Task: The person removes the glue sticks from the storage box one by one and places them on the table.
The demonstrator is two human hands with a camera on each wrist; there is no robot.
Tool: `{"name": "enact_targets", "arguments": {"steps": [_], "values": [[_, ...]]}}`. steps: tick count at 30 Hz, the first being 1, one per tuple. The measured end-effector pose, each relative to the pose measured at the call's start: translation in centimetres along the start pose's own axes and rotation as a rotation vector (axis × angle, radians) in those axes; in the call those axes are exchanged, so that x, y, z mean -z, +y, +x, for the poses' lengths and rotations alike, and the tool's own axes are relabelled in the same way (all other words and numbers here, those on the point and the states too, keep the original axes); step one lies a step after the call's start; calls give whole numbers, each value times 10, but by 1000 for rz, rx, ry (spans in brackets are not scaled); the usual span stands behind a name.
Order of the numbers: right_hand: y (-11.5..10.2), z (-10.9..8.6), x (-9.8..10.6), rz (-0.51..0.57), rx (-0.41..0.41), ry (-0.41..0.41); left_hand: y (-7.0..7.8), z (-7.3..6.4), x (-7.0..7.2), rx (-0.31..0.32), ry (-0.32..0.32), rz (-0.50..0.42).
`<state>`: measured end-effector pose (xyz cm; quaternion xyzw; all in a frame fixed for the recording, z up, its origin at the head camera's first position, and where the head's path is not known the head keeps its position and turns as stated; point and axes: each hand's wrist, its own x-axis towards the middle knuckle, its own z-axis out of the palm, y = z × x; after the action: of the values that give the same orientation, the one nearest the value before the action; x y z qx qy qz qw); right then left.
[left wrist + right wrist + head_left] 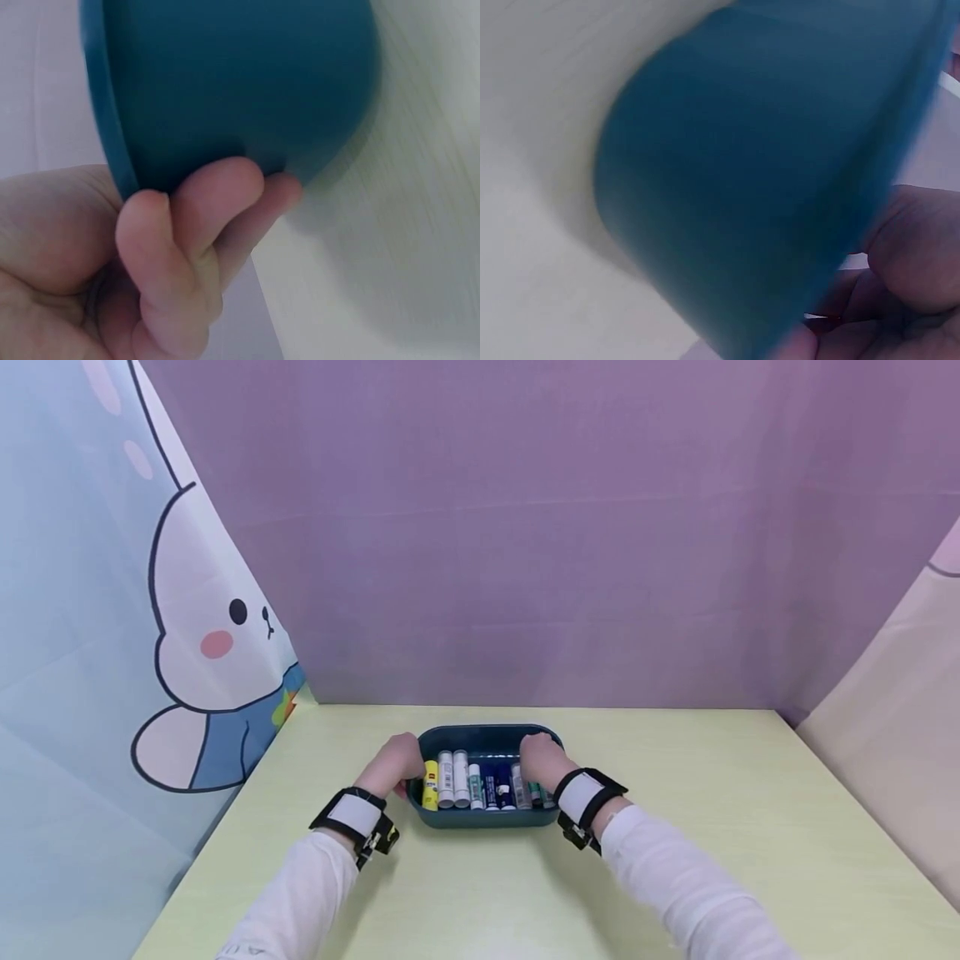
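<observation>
A dark teal oval basket (487, 819) stands on the table, a row of small capped tubes lying side by side in it. Among them are a yellow tube (430, 787), a white tube (446, 779), a white-and-green tube (476, 787) and a dark blue tube (505, 787). My left hand (401, 758) grips the basket's left end; in the left wrist view its fingertips (225, 180) press the outer wall below the rim. At the right end my right hand (542, 758) holds the rim, its fingers partly hidden in the right wrist view, and covers some tubes.
The pale yellow-green table (712, 827) extends around the basket on all sides. Behind its far edge hangs a purple cloth (540, 543). A light blue curtain with a cartoon rabbit (217, 610) borders the left side, and a cream curtain (900, 710) the right.
</observation>
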<state>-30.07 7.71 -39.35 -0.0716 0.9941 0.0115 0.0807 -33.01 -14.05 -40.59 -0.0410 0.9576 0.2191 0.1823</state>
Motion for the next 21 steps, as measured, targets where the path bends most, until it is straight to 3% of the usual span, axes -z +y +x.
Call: {"name": "enact_targets", "arguments": {"steps": [7,10,17,21], "values": [[6,4,26,90,35,-4,1,1,-1,-1,4,1],[8,6,41,82,31,-13,0,1,-1,-16,11,3],[24,9,86,42,-26,-17,-1,0,-1,-29,13,2],[42,13,102,37,-67,5,-2,1,-1,-24,12,-7]]}}
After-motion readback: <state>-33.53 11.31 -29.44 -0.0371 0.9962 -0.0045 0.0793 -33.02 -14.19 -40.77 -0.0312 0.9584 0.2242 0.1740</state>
